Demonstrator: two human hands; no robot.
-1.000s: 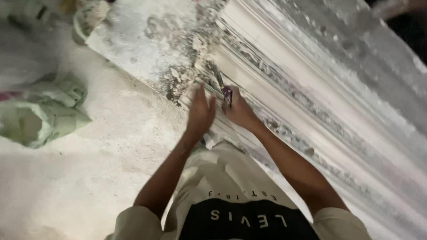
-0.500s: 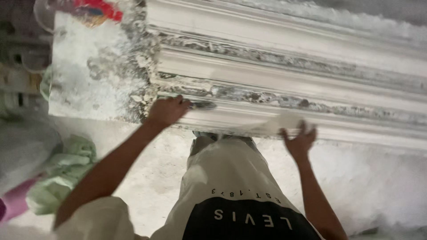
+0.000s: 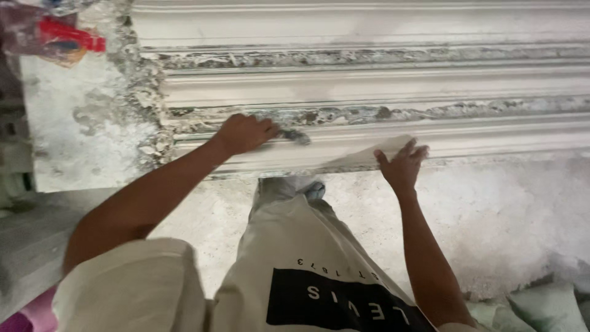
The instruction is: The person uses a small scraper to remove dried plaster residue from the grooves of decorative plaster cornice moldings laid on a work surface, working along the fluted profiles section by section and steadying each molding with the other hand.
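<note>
Person's left hand (image 3: 244,133) is clenched on a small metal scraper (image 3: 295,135), blade in a groove of the long white plaster moulding (image 3: 369,86) lying across the bench. Right hand (image 3: 402,165) – fingers spread, holding nothing – braces the moulding's front edge. Risk: too much pressure w/ the blade could gouge or chip the crumbly plaster.

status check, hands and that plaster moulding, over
Left hand shut on small scraping tool, tip against plaster moulding. Right hand open, flat on the moulding's lower edge. Crusted plaster along the grooves; nothing across the hands.
</note>
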